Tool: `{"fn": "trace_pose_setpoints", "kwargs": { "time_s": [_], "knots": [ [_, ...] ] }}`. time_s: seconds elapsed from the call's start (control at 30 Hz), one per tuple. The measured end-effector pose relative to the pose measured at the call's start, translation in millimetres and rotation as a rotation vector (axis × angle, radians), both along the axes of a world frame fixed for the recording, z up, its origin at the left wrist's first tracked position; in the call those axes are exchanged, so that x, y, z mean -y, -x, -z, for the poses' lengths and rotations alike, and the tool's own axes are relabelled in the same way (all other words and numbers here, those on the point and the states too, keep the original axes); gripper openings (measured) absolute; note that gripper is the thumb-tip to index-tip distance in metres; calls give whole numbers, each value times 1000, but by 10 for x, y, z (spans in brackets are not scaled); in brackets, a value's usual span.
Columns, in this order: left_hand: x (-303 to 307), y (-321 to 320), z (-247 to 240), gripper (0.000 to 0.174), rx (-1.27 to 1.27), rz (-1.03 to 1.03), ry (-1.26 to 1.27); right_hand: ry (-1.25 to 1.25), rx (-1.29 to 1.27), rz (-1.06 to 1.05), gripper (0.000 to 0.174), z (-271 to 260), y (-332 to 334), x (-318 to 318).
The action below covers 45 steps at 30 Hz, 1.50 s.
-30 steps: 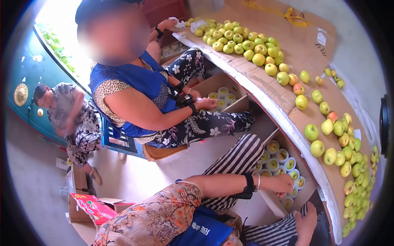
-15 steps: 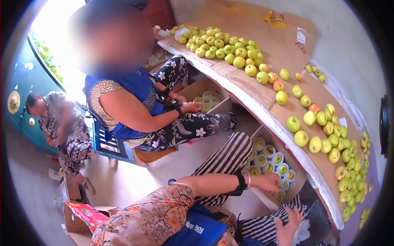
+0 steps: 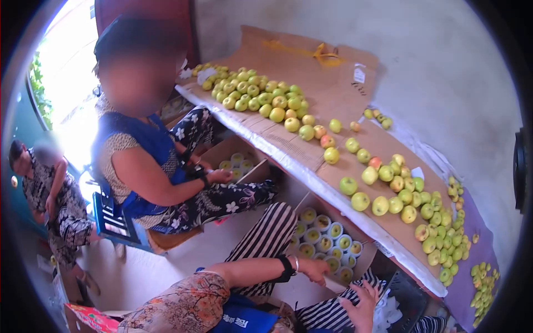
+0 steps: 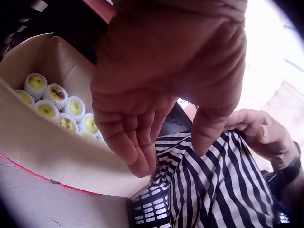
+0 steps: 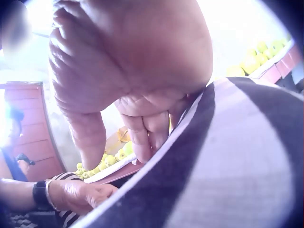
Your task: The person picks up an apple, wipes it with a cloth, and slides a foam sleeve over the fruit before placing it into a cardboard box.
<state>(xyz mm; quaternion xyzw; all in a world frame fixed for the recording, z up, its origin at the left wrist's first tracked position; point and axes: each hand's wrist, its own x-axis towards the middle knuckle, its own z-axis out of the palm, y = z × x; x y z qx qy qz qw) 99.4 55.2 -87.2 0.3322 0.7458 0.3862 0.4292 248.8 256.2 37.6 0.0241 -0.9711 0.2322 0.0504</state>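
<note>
My left hand [image 3: 312, 268], with a bracelet and black band at its wrist, hangs beside the near cardboard box [image 4: 71, 147]. In the left wrist view its fingers droop loosely with nothing between them. Inside the box stand rows of yellow-green apples [image 4: 46, 109], each in a white foam net. My right hand [image 3: 362, 306] is over my striped trouser leg [image 3: 325, 316], fingers spread and empty. In the right wrist view the raised knee cloth [image 5: 228, 156] covers part of that hand's fingertips.
Loose apples [image 3: 261, 94] lie along the cardboard-covered table [image 3: 288, 141] on the right. Another person [image 3: 150, 172] in a blue apron sits beside a second box of netted apples [image 3: 237, 162]. A black crate [image 3: 408, 297] with white foam nets [image 3: 387, 316] stands near my right knee.
The head view has swung right, so the table and boxes appear further left and lower. My left hand has drawn back from above the netted apples; my right hand's fingers have spread over the striped leg.
</note>
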Motion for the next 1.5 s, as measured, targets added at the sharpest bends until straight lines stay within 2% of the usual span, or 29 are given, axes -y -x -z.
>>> {"fn": "trace_pose_setpoints", "kwargs": {
  "time_s": [0.07, 0.2, 0.27, 0.3, 0.5, 0.6, 0.73, 0.83, 0.87, 0.93, 1.07, 1.13, 1.2, 1.33, 1.5],
  "knots": [
    [0, 39, 125, 60, -39, -32, -9, 0, 0, -5, 49, -22, 8, 25],
    [18, 52, -126, 55, 60, -40, 47, -5, 22, 0, 50, -34, -19, 49],
    [-17, 21, -88, 55, 52, -57, 13, -28, 12, -9, 50, -23, 1, 51],
    [-10, 48, -121, 55, 40, -68, -4, -126, -27, -33, 50, -55, -3, 62],
    [-31, 34, -73, 55, 12, -63, -28, -7, 14, 3, 51, 31, 26, 88],
    [-31, 60, -149, 55, 23, -23, 42, 46, 78, 17, 51, 30, 28, 85],
    [-42, 68, -76, 58, -9, -80, 19, 48, 62, 50, 53, 50, 26, 101],
    [-92, 101, 119, 63, -86, -17, 11, 85, 115, 42, 56, 34, 31, 75],
    [-133, 119, 274, 65, -133, 36, 1, -49, 25, -47, 54, 124, -11, 0],
    [-136, 62, 895, 67, -506, 115, -376, -72, -3, -53, 57, 211, -20, -36],
    [-26, 73, 578, 78, -262, 293, 28, -49, -61, -39, 55, 134, 18, -44],
    [79, -9, 132, 75, -67, 281, 209, -21, -21, -38, 54, 127, 49, -24],
    [80, -9, 228, 76, -89, 148, 113, -22, -6, -30, 53, 131, 22, -2],
    [46, 36, -42, 77, 17, 121, 105, 12, 40, -1, 52, 20, 29, 47],
    [21, 1, -73, 78, 40, 135, 120, 6, 46, -23, 50, 6, 11, 45]
  ]
}}
